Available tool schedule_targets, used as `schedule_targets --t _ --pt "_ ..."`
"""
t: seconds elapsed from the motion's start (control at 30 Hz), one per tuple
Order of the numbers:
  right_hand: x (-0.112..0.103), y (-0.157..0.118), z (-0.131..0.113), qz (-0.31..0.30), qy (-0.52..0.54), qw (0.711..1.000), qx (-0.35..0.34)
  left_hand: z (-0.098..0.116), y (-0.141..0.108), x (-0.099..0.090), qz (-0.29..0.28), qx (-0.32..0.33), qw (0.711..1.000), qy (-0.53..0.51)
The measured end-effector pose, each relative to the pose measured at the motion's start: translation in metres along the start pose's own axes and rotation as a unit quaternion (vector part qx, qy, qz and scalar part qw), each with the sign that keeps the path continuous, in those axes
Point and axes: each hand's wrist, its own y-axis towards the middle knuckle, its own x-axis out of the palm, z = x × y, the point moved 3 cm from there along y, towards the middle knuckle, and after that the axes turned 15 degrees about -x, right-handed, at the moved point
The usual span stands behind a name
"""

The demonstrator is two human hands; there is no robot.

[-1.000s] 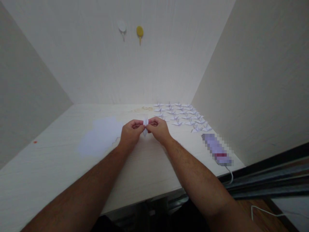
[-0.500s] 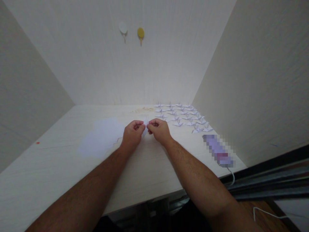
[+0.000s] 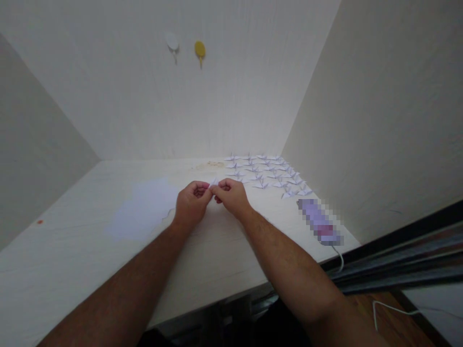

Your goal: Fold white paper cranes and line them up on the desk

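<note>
Head view: a small piece of folded white paper [image 3: 214, 182] is held over the table [image 3: 217, 260], between the left hand [image 3: 191, 202] and the right hand [image 3: 233, 195]. A second ago it was held up straight, with a point showing above the thumbs and another below. Now it looks tipped, the thumbs have been brought closer together, and the low point cannot be seen. It seems that one little part is being pinched into shape, so the folding does not look done yet. On both hands, the thumb and first finger are pressed onto the paper, and the other fingers are curled in. The exact fold is too small to be made out. Past the right hand, the rows of paper birds [image 3: 261, 184] have been left alone.
</note>
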Motion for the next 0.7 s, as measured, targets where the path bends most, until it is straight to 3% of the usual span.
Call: schedule_targets --t 0.13,0.3,0.43,0.53,0.7 --pt "-0.003 0.001 0.000 0.002 -0.020 0.999 -0.025 -0.002 0.001 0.003 -0.043 -0.016 0.998 -0.041" --pt "-0.007 0.003 -0.003 -0.017 -0.005 1.000 -0.004 -0.004 0.002 0.006 -0.092 -0.047 0.991 -0.085" --pt "-0.014 0.007 -0.017 -0.077 -0.142 0.986 -0.036 -0.005 0.002 0.004 -0.085 -0.052 0.992 -0.080" --pt "-0.030 0.004 -0.035 -0.080 -0.326 0.940 -0.066 -0.005 0.001 0.002 -0.074 -0.068 0.990 -0.101" --pt "-0.082 -0.019 -0.053 -0.017 -0.567 0.823 0.027 -0.004 -0.001 0.001 -0.062 -0.070 0.991 -0.100"
